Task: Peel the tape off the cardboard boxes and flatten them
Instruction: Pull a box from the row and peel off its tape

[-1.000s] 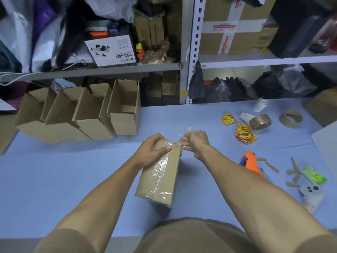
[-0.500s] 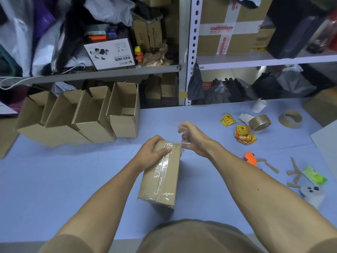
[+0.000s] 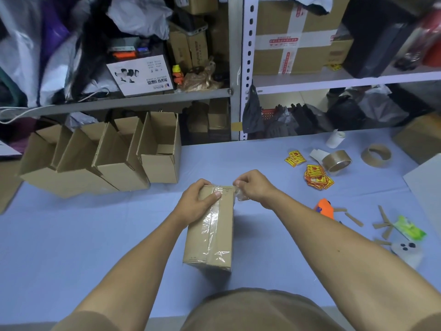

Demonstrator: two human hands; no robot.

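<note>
A small brown cardboard box (image 3: 222, 240) lies on the blue table in front of me, sealed along its top with clear tape (image 3: 213, 218). My left hand (image 3: 194, 203) grips the box's far left corner, thumb pressed on the tape. My right hand (image 3: 254, 187) is at the far right corner and pinches a crumpled, peeled end of the clear tape (image 3: 239, 194).
Several open cardboard boxes (image 3: 157, 149) stand in a row at the back left. To the right lie tape rolls (image 3: 336, 161), yellow stickers (image 3: 316, 179), an orange tool (image 3: 324, 207), cardboard strips and a green wrapper (image 3: 409, 228). Cluttered metal shelves (image 3: 236, 91) rise behind the table.
My right hand, pinching the loose tape end, has come back down from above the box to its far right corner. My left hand stays on the box.
</note>
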